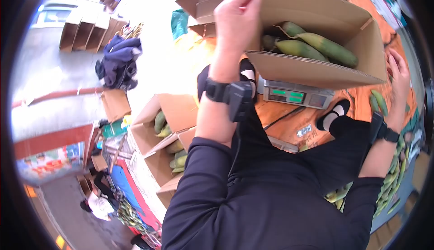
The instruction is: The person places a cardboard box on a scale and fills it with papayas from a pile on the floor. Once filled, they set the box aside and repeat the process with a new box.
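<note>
An open cardboard box [316,69] holds several green radishes [327,48] with thin root tails. It rests on a digital scale [289,97] with lit green figures. My left hand [237,17] is at the box's left edge, its fingers curled in; whether they grip the cardboard or anything else is hidden. Beside the box's right wall is my right hand [398,71], fingers apart and slightly bent, with nothing visible in it. Each wrist wears a dark strapped device.
Open boxes with more radishes [178,161] stand to my left. Loose radishes [391,182] lie in a heap at my right, and two small ones [378,101] sit on the orange sheet [282,119]. Further left are a dark garment [120,60], empty cartons [86,33] and another person [99,204].
</note>
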Demonstrator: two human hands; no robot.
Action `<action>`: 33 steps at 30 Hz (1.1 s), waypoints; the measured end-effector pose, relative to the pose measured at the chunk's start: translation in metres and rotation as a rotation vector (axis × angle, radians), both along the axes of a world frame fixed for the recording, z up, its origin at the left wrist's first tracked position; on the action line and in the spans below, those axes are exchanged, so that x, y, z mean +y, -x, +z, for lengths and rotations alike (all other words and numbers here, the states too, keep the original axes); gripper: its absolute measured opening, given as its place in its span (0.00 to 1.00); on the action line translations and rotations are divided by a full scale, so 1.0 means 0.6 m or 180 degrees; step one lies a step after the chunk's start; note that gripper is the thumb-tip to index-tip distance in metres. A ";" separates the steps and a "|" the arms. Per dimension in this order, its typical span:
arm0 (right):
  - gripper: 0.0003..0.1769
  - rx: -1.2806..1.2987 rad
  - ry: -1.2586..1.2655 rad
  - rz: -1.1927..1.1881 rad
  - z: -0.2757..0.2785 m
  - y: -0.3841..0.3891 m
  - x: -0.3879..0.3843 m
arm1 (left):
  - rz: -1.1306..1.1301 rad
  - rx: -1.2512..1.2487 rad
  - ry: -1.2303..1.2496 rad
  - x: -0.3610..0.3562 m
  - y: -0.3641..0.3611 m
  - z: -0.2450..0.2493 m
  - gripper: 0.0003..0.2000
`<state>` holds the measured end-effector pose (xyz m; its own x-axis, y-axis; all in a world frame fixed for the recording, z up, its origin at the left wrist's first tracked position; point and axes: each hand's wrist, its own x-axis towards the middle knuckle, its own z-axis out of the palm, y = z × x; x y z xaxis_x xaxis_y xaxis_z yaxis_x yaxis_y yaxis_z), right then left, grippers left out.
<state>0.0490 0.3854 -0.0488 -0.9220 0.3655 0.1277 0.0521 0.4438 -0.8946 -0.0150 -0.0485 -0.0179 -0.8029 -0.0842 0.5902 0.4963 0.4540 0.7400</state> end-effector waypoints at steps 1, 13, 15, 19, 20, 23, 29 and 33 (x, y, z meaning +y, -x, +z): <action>0.16 -0.0106 0.0117 -0.0035 -0.004 0.003 0.006 | -0.0037 0.0026 -0.0083 0.001 0.000 0.001 0.08; 0.17 -0.0260 0.0559 0.0007 -0.041 0.027 0.063 | 0.0646 -0.0411 -0.0019 -0.176 -0.100 0.000 0.10; 0.16 -0.0229 0.0635 0.0069 -0.049 0.032 0.068 | 0.1085 -0.0542 0.0654 -0.252 -0.154 -0.050 0.11; 0.16 -0.0120 0.0736 0.0240 -0.056 0.040 0.074 | 0.1905 -0.1938 0.1194 -0.386 -0.310 -0.136 0.19; 0.16 -0.0110 0.0802 0.0288 -0.058 0.043 0.073 | 0.2129 -0.2078 0.1276 -0.422 -0.354 -0.167 0.22; 0.16 -0.0052 0.0880 0.0399 -0.062 0.053 0.078 | 0.2891 -0.2833 0.2001 -0.453 -0.460 -0.199 0.30; 0.18 0.0014 0.0535 0.0440 -0.072 0.066 0.085 | 0.2759 -0.3995 0.2251 -0.460 -0.509 -0.223 0.21; 0.18 -0.0058 0.0490 0.0295 -0.076 0.066 0.075 | 0.2917 -0.4097 0.2048 -0.477 -0.485 -0.231 0.21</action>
